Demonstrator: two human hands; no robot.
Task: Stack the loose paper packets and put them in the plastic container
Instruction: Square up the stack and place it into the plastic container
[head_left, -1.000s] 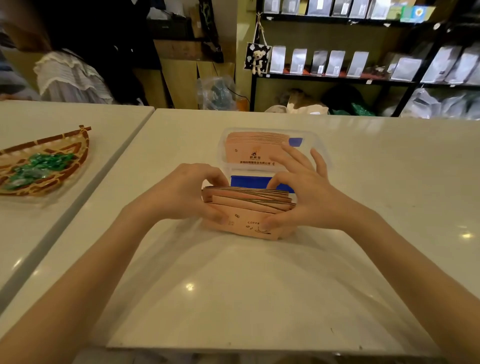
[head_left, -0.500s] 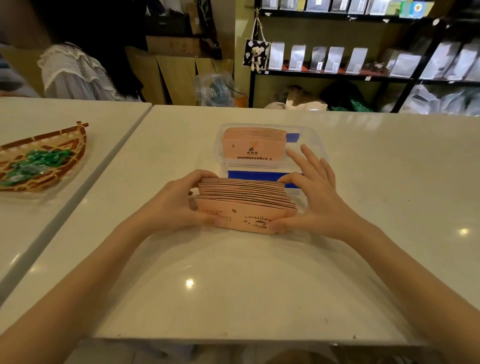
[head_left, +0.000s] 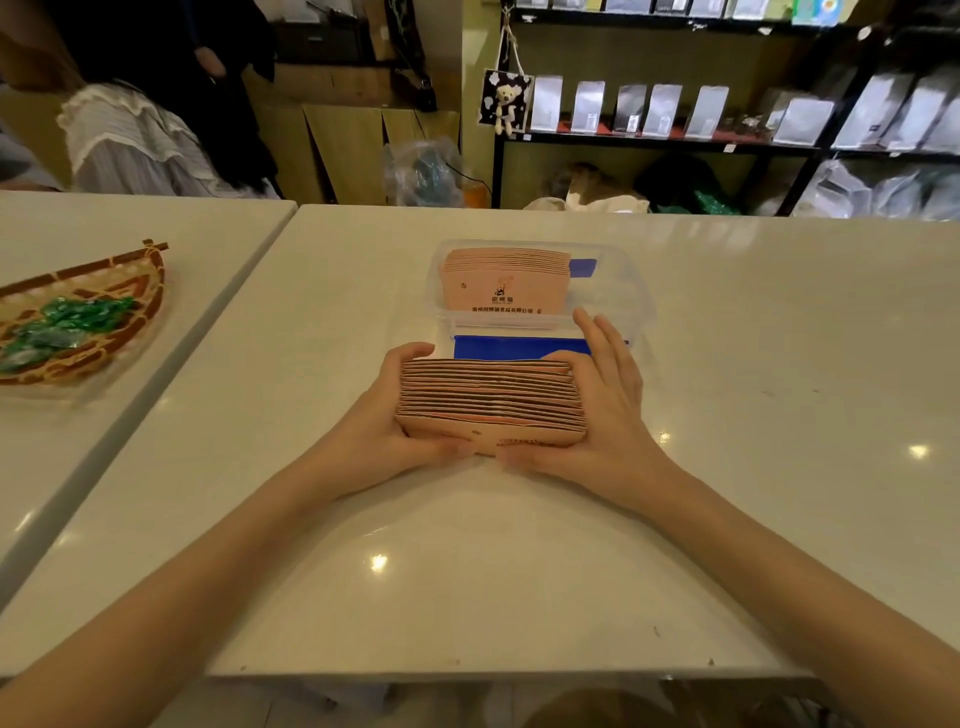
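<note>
A thick stack of pink paper packets (head_left: 491, 402) stands on edge on the white glossy worktop (head_left: 467, 571), pressed between both hands. The left hand (head_left: 387, 421) cups the stack's left end, its fingers curled round the far left corner and its thumb lying along the near face. The right hand (head_left: 605, 415) presses flat against the right end, fingers extended and pointing away toward the far side, thumb along the near lower edge; the two thumb tips almost meet in front of the stack. Both hands are partly closed on the packets, which sit squarely between the palms with their top edges showing as dark and pink lines.

Just beyond the stack, on the far side, sits a clear rectangular plastic container (head_left: 636, 291). Inside it, toward its left and far part, stands a second row of pink packets with printed logos (head_left: 501, 283), and a blue sheet (head_left: 519, 347) shows at its near edge, just behind the held stack.

On a neighbouring white worktop (head_left: 130, 218) at the left lies a woven bamboo tray (head_left: 130, 312) with green wrapped sweets (head_left: 67, 325).
</note>
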